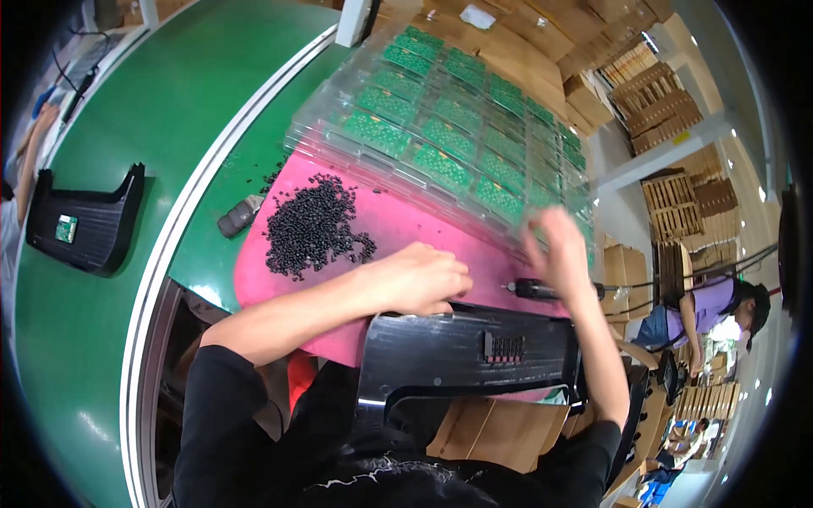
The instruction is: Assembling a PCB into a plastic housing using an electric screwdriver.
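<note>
A black plastic housing (pixel 457 351) lies across my lap, leaning against the near edge of a pink mat (pixel 406 220). On its surface is a small black slotted part (pixel 503 348). My left hand (pixel 423 279) is at the housing's far edge, fingers curled in; whatever they hold is hidden. Raised over the right side of the mat is my right hand (pixel 559 254), smeared by motion near the clear trays. Beneath it lies a dark electric screwdriver (pixel 535 289), tip pointing left. A pile of small black pieces (pixel 309 229) covers the mat's left part.
Stacked clear trays (pixel 398 173) of green circuit boards (pixel 440 165) stand at the far side. A dark cylindrical object (pixel 240 217) lies left of the mat. Another black housing (pixel 85 220) sits on the green surface (pixel 195 93), beyond a white rail. People and cardboard boxes are around.
</note>
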A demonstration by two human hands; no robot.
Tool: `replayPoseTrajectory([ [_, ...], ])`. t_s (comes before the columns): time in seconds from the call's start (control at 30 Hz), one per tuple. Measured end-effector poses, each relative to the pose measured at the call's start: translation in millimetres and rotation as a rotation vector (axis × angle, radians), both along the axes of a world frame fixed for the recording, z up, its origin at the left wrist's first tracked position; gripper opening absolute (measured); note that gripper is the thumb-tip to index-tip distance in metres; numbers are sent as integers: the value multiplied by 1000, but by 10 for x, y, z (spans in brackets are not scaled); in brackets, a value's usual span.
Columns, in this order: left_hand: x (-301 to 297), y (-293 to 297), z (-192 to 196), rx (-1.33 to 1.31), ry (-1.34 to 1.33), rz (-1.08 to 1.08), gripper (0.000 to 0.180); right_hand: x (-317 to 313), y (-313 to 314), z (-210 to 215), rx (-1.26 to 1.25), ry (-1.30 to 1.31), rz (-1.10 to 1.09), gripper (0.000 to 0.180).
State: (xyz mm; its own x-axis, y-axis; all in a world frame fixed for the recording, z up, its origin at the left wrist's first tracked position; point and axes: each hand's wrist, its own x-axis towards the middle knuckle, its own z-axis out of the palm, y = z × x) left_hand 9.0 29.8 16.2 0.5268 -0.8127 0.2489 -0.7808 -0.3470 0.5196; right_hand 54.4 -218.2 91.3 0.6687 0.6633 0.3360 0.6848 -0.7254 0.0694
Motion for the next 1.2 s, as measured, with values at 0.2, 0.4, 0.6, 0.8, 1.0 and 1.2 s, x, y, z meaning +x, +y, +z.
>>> replayPoseTrajectory([
  [0.2, 76, 88, -161, -152, -240, -9, 19, 2017, 101, -427, -9, -44, -336, 55],
  [0.4, 48, -2, -215, -261, -287, 85, 13, 3044, -62, -792, -38, -6, -357, 60],
  [0.6, 125, 42, -150, -222, -309, 79, 13, 3179, -32, -705, -255, -31, -381, 62],
  [0.8, 169, 46, -253, -263, -196, 12, 22, 2988, 252, -753, -93, -192, -324, 60],
  [1.0, 172, 84, -97, -114, -176, -37, 20, 3037, 130, -727, -45, 51, -510, 56],
  [1.2, 211, 163, 16, -83, -133, -41, 30, 2117, 529, -257, 732, -11, -181, 26],
])
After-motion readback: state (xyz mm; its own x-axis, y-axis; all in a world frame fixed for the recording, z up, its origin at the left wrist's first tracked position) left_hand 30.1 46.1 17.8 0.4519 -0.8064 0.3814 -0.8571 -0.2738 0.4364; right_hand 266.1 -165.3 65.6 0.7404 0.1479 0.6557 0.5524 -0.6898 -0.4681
